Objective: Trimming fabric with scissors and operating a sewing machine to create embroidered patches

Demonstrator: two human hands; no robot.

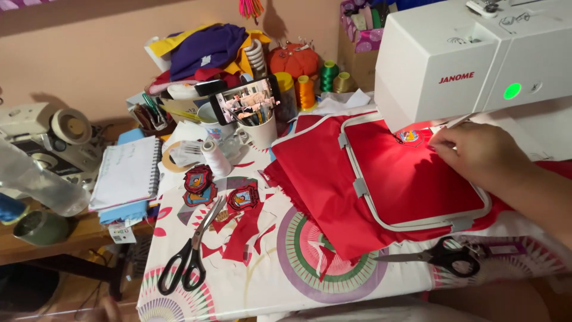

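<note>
Right hand point(476, 156) sits at the right of the frame, fingers curled together and pressed on the red fabric point(411, 179) beside the small embroidered patch point(409, 138); I cannot tell whether the fingertips pinch anything. My left hand is out of view. That fabric is stretched in a white embroidery hoop point(381, 214) at right centre, under the head of the white sewing machine point(465, 53) in the upper right, whose green light is lit. Nearest me, at the lower right, small black scissors point(444, 257) lie on the patterned tablecloth point(333, 268) just below the hoop. Lower left, large black-handled shears point(189, 257) lie among red offcuts, with finished patches point(221, 189) just above them. Further back stand a white thread spool point(215, 157), a spiral notebook point(126, 172), a mug of pens point(260, 126), a propped phone point(245, 99), thread cones point(316, 83), and piled cloth point(205, 50).
</note>
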